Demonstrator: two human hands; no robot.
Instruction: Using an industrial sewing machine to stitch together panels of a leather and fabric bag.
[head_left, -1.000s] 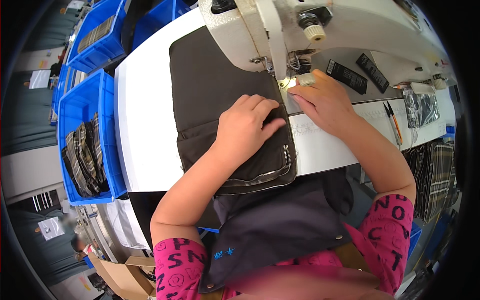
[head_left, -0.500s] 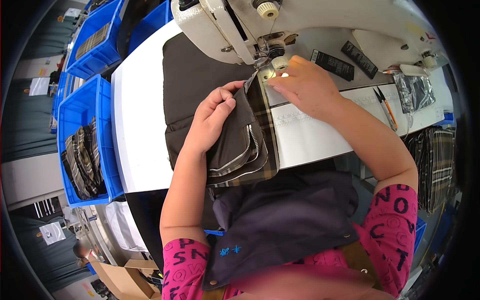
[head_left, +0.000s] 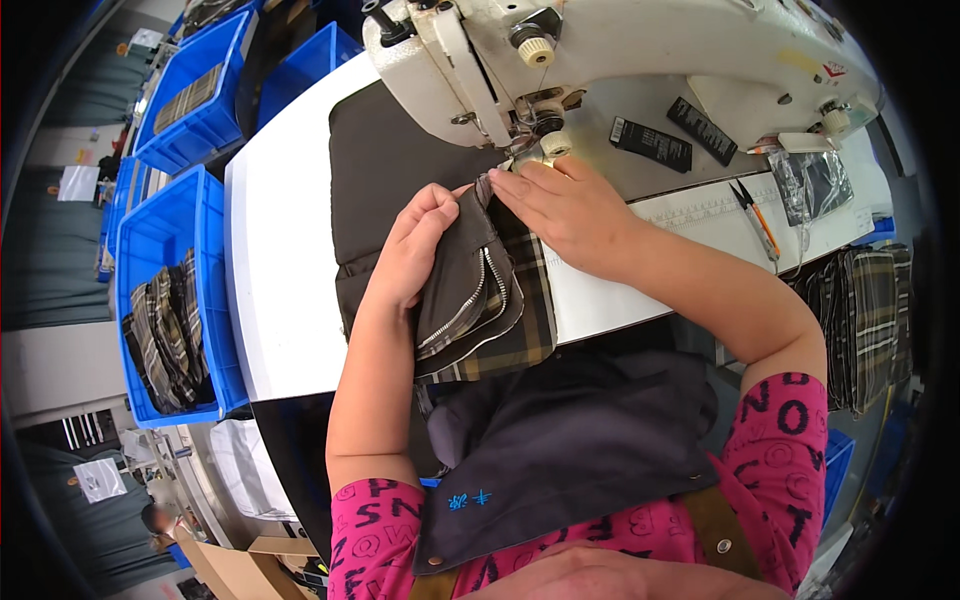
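Note:
A dark fabric panel with plaid lining and a curved metal zipper [head_left: 468, 318] lies at the front of the white sewing table. My left hand [head_left: 417, 240] pinches the folded dark fabric [head_left: 455, 255] between thumb and curled fingers. At the fabric's upper edge, close to the needle area, my right hand [head_left: 565, 212] lies with fingertips pressed on the seam. Above both hands stands the white sewing machine [head_left: 440, 90], its presser foot partly hidden behind my right fingers. More dark cloth [head_left: 390, 150] spreads flat to the left of the machine head.
Blue bins [head_left: 225, 300] with plaid pieces [head_left: 170, 330] stand left of the table. On the right lie black tags [head_left: 650, 143], orange-handled snips [head_left: 760, 225], a clear plastic bag [head_left: 812, 190] and a printed ruler strip [head_left: 700, 212]. Stacked plaid pieces [head_left: 855, 320] hang beyond the right edge.
My right hand has moved left from beside the presser foot onto the fabric's upper edge. My left hand still grips the folded fabric, and the view has shifted slightly.

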